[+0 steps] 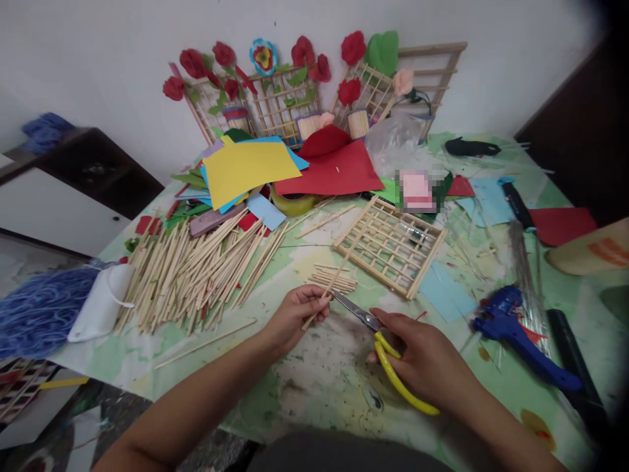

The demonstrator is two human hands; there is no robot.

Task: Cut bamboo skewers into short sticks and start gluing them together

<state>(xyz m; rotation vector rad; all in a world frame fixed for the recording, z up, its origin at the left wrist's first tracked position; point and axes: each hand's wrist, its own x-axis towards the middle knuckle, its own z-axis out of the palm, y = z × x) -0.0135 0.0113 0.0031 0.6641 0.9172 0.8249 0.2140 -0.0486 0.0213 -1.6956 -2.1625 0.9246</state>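
"What's nearest?"

"The right hand (417,351), grasping the scissors (371,320) by their yellow handles above the table (314,400). A blue glue gun (514,331) lies off to its right."

"And the left hand (295,311)?"

"It pinches a thin stick (337,274) near its lower end, thumb against fingers. The stick slants up and away, toward the lattice."

"Are the blades on it?"

"Their tips are right by the stick, next to the left fingers. Whether they bite it, I can't tell."

"What's just past the hands?"

"A little stack of short sticks (348,283). Left of that, a big heap of long sticks (196,275); farther right, the wooden lattice (388,244), lying flat."

"And beyond?"

"A yellow sheet (251,172) and a red sheet (339,172) side by side, then red paper flowers (354,47) against the wall (108,59)."
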